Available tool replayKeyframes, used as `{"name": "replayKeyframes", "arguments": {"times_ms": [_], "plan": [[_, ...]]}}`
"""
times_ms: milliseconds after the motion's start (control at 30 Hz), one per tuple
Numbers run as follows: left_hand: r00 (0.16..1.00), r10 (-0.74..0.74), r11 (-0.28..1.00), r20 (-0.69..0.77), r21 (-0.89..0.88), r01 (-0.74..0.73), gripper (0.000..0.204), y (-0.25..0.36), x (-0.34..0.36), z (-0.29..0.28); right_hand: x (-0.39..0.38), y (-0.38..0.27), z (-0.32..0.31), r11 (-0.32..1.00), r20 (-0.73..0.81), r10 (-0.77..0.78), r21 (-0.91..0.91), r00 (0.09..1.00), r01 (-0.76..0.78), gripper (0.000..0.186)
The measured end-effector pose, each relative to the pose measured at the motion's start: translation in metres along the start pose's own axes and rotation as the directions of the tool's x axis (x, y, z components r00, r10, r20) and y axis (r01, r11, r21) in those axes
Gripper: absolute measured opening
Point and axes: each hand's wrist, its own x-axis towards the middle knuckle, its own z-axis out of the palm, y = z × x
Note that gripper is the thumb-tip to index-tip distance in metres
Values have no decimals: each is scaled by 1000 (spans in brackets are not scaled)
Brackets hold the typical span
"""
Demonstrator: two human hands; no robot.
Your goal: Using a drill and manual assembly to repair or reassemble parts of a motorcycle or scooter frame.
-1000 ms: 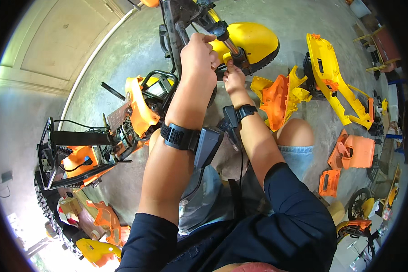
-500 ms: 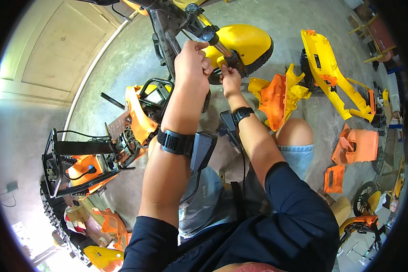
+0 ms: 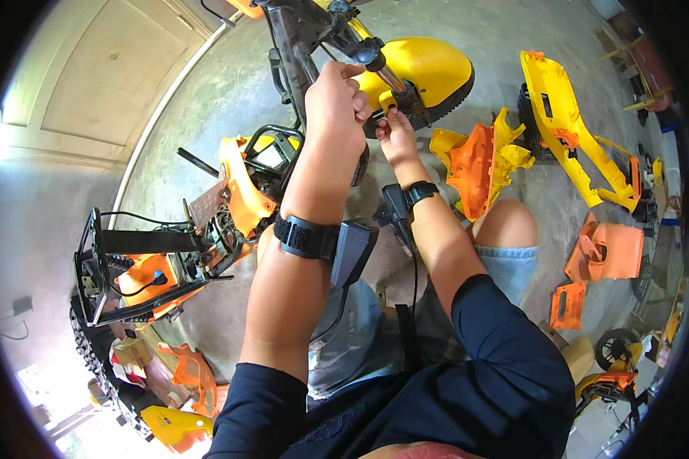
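My left hand (image 3: 335,99) is closed beside the dark motorbike frame (image 3: 298,42) and front fork (image 3: 386,74), its index finger reaching toward the fork; whatever it holds is hidden. Lower down and to the right, my right hand (image 3: 395,135) has curled fingers and its thumb at a small yellow piece (image 3: 386,99) near the fork's lower end. The yellow front fender (image 3: 430,61) lies just beyond, over a black tyre (image 3: 457,101). Both forearms wear black straps with grey devices and cables.
A partly stripped orange bike (image 3: 138,279) stands at left. Yellow-and-orange panels (image 3: 473,168), a long yellow body panel (image 3: 545,80) and salmon panels (image 3: 605,251) lie to the right. A wheel (image 3: 615,348) is at lower right. A door (image 3: 99,76) and pipe bound the upper left.
Both hands stay by the fork with only slight shifts of fingers and wrists. The whole view has shifted a little, down and back up, with the camera.
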Motion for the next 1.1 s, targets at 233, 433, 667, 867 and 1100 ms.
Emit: {"name": "replayKeyframes", "arguments": {"times_ms": [233, 433, 667, 867, 1100], "plan": [[1000, 12, 1000, -9, 6, -12, 16, 4, -4, 1, 1, 1, 3, 901, -55, -201, -402, 978, 163, 16], [1000, 4, 1000, -3, 4, -3, 17, 5, -2, 3, 3, -3, 3, 849, -38, -272, -480, 962, 221, 18], [1000, 7, 1000, 17, -11, -7, 17, 5, 1, 2, 8, -6, 1, 936, -36, -120, -338, 992, 101, 17], [999, -13, 1000, 42, -20, 14, 17, 0, -2, 7, 15, -10, -11, 987, 93, 147, 53, 985, -152, 11], [1000, 0, 1000, 19, 2, 0, 18, 3, -5, -7, 0, -4, -2, 992, 62, 126, -2, 990, -126, 10]]}}
